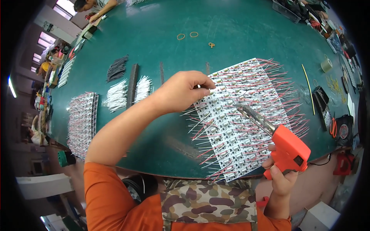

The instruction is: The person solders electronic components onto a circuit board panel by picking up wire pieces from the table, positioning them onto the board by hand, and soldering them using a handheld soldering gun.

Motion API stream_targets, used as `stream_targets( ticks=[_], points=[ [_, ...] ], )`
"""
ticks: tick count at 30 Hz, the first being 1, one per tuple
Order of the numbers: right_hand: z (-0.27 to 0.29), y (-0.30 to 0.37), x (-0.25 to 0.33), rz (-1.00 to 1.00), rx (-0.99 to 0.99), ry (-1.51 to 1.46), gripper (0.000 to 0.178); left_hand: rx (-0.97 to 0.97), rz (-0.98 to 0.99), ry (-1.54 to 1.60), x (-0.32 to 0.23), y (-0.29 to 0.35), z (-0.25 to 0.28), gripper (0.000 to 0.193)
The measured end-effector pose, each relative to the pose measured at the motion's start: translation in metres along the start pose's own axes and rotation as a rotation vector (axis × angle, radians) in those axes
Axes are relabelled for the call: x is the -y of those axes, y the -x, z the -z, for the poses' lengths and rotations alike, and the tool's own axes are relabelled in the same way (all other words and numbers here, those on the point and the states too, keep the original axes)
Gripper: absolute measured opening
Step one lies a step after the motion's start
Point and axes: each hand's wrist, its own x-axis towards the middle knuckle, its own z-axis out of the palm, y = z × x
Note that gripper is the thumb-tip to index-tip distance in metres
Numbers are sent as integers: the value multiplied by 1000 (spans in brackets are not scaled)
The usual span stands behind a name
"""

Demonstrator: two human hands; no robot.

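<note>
A large panel of white circuit boards (231, 127) lies on the green table, with red and white wires sticking out along both sides. My left hand (183, 92) is at the panel's upper left edge, thumb and fingertips drawn together close to the board. Anything small between those fingers is too hard to see. In my right hand (283, 179) is a red soldering gun (290, 148), gripped by its handle over the panel's right part. Its dark metal tip points up and left, above the middle of the boards.
Left of my arm are a stack of wired boards (83, 123), bundles of white wires (116, 95) and dark pieces (117, 68) beside a dark bar (132, 84). Rubber bands (180, 36) lie farther back. A solder spool (326, 64) and orange scissors (333, 127) are at right. Another person (94, 7) works far left.
</note>
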Motion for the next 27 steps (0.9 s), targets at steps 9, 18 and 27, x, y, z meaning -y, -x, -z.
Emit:
stream_targets(
  ticks=[9, 18, 27],
  points=[
    [-1, -1, 0, 12, -17, 3, 55, 65, -402, -828, -18, 3, 1, 13],
    [-3, -2, 2, 5, -11, 12, 55, 219, -282, -491, 6, -3, 3, 17],
    [-6, 1, 6, -50, 15, 34, 55, 173, -38, -14, 10, -22, 2, 18]
  ],
)
